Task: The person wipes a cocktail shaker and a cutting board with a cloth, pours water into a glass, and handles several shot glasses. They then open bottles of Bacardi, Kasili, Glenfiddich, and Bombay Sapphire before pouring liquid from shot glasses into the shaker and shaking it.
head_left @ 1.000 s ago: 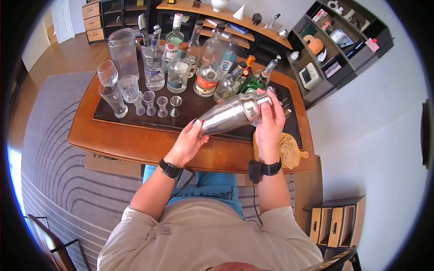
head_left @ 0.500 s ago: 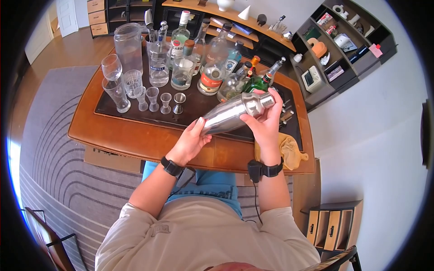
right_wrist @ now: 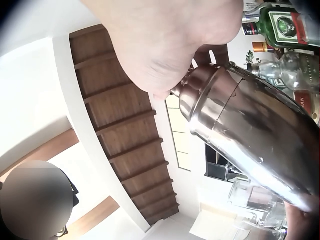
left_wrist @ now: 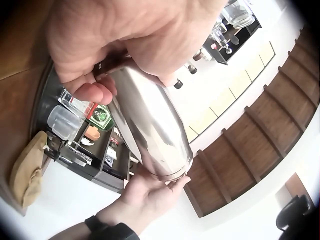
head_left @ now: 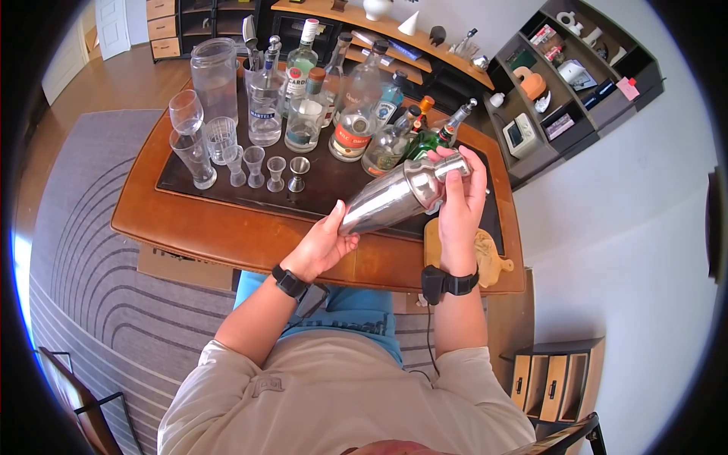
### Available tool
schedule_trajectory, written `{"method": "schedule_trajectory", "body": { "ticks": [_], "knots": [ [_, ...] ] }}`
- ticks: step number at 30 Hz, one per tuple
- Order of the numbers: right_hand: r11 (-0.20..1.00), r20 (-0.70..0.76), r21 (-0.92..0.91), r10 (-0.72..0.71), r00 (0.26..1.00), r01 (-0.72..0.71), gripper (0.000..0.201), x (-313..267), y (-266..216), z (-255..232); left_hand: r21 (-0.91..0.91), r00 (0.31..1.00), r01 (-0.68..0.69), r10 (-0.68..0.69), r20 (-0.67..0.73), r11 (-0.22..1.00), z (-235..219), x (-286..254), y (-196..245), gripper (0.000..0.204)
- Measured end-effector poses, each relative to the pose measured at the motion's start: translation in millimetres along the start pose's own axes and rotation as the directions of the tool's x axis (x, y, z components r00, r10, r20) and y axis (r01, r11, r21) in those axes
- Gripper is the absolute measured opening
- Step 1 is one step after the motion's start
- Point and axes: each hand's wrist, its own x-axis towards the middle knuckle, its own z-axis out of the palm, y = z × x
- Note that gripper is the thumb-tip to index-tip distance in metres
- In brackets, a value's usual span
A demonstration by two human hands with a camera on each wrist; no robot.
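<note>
A shiny steel cocktail shaker [head_left: 383, 201] is held tilted above the front of the table, its capped end up and to the right. My left hand [head_left: 324, 244] grips its base, thumb along the near side; in the left wrist view that hand [left_wrist: 125, 40] wraps round the bottom. Up at the cap, my right hand [head_left: 461, 208] holds the narrow top between thumb and fingers. From the right wrist, the shaker's shoulder and body [right_wrist: 250, 125] show below the palm [right_wrist: 175, 45], which hides most of the cap. A green bottle [head_left: 432, 142] stands just behind the shaker.
Several liquor bottles [head_left: 353, 129] crowd the dark table mat. To the left stand a big lidded jar [head_left: 214, 80], glasses [head_left: 193, 159], small measures and a steel jigger [head_left: 298, 174]. A wooden board [head_left: 432, 246] and a tan cloth [head_left: 489, 262] lie at the front right.
My right thumb has gone from the cap down to the shaker's shoulder and back up to the cap. Both hands keep hold of the shaker, which stays tilted in about the same place.
</note>
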Motion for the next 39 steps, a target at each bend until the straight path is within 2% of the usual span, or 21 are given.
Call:
{"method": "schedule_trajectory", "body": {
  "ticks": [3,8,14,18,20,21,22,24,25,26,28,29,33,36,38,39],
  "knots": [
    [1.0,0.006,0.029,-0.007,1.0,0.007,0.038,-1.8,2.9,-0.5,-0.002,1.0,0.002,-0.002,-0.001,1.0,0.3,-0.6,-0.7,0.054],
    [0.997,-0.099,-0.011,-0.078,0.992,0.078,0.037,-6.7,7.2,8.6,-0.001,1.0,0.006,-0.006,0.003,1.0,4.1,-1.2,-2.0,0.054],
    [1.0,-0.09,0.015,-0.001,0.996,0.002,0.04,-6.6,2.3,12.5,-0.015,1.0,-0.009,0.009,0.004,1.0,4.7,-1.6,-2.8,0.054],
    [1.0,-0.073,0.002,0.006,0.997,-0.006,0.04,1.9,6.8,16.5,-0.061,1.0,-0.007,0.009,0.017,0.998,1.7,6.3,-4.8,0.054],
    [0.999,-0.087,-0.024,-0.044,0.995,0.042,0.04,4.6,12.9,15.2,-0.072,1.0,-0.022,0.024,0.021,0.997,3.9,7.8,-8.1,0.054],
    [0.999,-0.11,0.012,-0.031,0.993,0.033,0.041,1.9,14.3,15.8,-0.046,0.999,-0.039,0.038,-0.02,0.998,5.2,7.6,-10.1,0.054],
    [0.999,-0.104,0.015,-0.031,0.994,0.032,0.041,-5.0,14.9,16.5,-0.018,0.997,-0.056,0.054,-0.06,0.998,5.3,7.2,-10.6,0.054],
    [0.992,-0.061,-0.048,-0.12,0.991,0.117,0.043,-16.1,15.3,23.1,-0.02,0.997,-0.056,0.054,-0.057,0.998,-0.4,5.9,-7.9,0.052],
    [0.967,-0.018,-0.084,-0.241,0.97,0.239,0.042,-14.6,16.8,29.5,-0.021,0.998,-0.043,0.042,-0.056,0.999,-2.8,4.9,-8.2,0.05],
    [0.987,-0.006,-0.071,-0.142,0.99,0.141,0.042,-16.5,14.0,32.6,-0.021,0.997,-0.042,0.04,-0.061,0.999,-5.1,7.0,-7.6,0.05],
    [0.989,0.066,-0.058,-0.132,0.989,0.136,0.043,-7.0,13.0,39.0,-0.043,0.996,-0.055,0.052,-0.078,0.998,-5.3,11.3,-2.5,0.047],
    [0.98,0.081,-0.081,-0.173,0.982,0.18,0.044,1.1,20.4,38.4,-0.058,0.995,-0.062,0.058,-0.082,0.996,-7.2,14.8,0.0,0.048],
    [0.983,0.03,-0.058,-0.17,0.985,0.172,0.041,-0.5,31.6,29.8,-0.005,0.985,-0.108,0.106,-0.135,0.994,-1.2,9.4,5.8,0.051],
    [0.963,0.024,-0.07,-0.258,0.966,0.259,0.044,-23.9,36.1,33.8,0.006,0.986,-0.063,0.063,-0.155,0.998,-3.6,-3.6,-2.8,0.051],
    [0.965,0.014,-0.103,-0.24,0.971,0.24,0.042,-24.0,21.2,46.1,-0.061,0.988,0.05,-0.058,-0.144,0.997,-11.6,-3.7,-6.9,0.05],
    [0.968,0.065,-0.188,-0.156,0.986,0.166,0.041,-20.3,14.1,47.2,-0.088,0.994,0.045,-0.053,-0.091,0.995,-19.8,1.0,-7.4,0.05]
  ]
}}
